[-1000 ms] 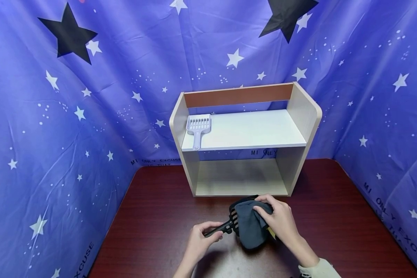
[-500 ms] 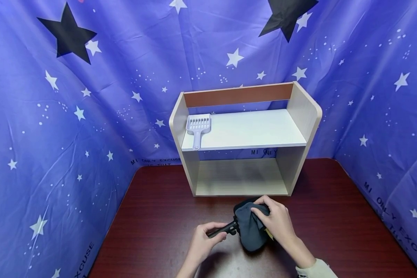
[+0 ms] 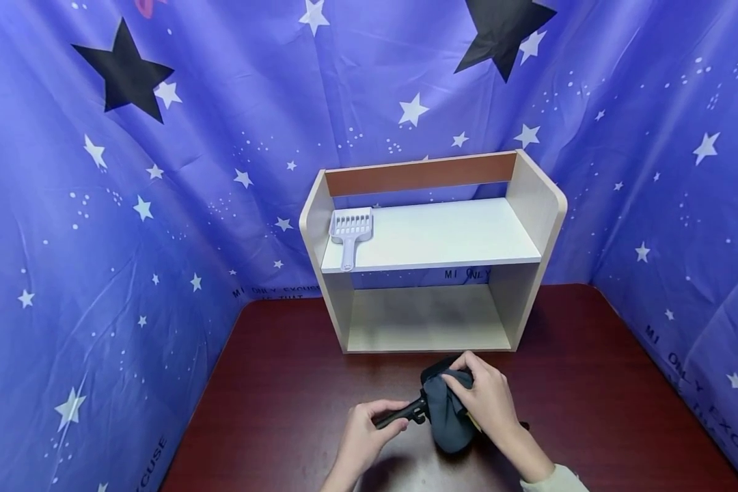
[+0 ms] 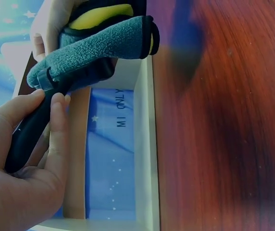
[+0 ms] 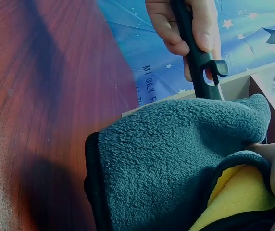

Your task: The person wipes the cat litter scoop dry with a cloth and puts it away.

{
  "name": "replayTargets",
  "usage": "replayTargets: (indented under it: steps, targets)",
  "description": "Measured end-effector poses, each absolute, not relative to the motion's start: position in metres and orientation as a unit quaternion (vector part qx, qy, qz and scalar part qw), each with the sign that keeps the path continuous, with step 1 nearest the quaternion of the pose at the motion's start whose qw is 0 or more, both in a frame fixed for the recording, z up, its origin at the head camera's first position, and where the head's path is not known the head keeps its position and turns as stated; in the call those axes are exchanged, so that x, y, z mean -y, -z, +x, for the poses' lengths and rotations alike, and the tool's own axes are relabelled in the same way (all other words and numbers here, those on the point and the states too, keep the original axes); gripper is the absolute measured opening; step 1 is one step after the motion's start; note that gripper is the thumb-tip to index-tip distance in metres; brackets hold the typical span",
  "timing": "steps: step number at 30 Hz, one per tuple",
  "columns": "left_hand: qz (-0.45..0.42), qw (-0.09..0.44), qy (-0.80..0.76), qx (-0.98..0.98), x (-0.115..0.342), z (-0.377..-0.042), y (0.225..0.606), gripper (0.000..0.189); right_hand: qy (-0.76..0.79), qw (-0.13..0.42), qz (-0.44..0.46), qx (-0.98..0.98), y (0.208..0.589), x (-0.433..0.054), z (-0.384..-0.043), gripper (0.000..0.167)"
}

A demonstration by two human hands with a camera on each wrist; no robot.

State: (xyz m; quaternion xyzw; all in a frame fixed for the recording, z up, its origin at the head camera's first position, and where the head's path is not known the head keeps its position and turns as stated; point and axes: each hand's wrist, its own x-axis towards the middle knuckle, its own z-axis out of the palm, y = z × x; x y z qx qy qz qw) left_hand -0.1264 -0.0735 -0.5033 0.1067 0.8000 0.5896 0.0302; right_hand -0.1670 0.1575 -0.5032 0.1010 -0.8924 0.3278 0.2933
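Note:
My left hand (image 3: 361, 441) grips the handle of a black litter scoop (image 3: 401, 413) between thumb and fingers, above the table. A grey plush cloth (image 3: 450, 420) with a yellow inner side and black edging is folded over the scoop's head, hiding most of it. Pinching the cloth against the head from the right is my right hand (image 3: 490, 400). In the left wrist view the cloth (image 4: 99, 43) wraps the head while the handle (image 4: 31, 130) lies along my fingers. The right wrist view shows a hook on the handle (image 5: 202, 72) just above the cloth.
A two-tier wooden shelf (image 3: 443, 236) stands on the dark red table (image 3: 270, 410) behind my hands. On its upper board, at the left, lies a pale slotted litter scoop (image 3: 350, 229). Blue star-printed curtains (image 3: 252, 137) enclose the back and both sides.
Both hands have shifted slightly right and down in the head view with scoop and cloth. The slots of the black scoop, visible earlier, are now covered. The view has tilted a little.

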Motion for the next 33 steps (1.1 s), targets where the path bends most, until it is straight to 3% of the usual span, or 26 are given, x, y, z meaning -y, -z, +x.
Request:
replayTargets:
  steps: [33]
  targets:
    - [0.128,-0.004,-0.598,-0.791,0.080,-0.125,0.505,0.023,-0.323,0.327,0.037,0.887,0.504,-0.175,-0.173,0.031]
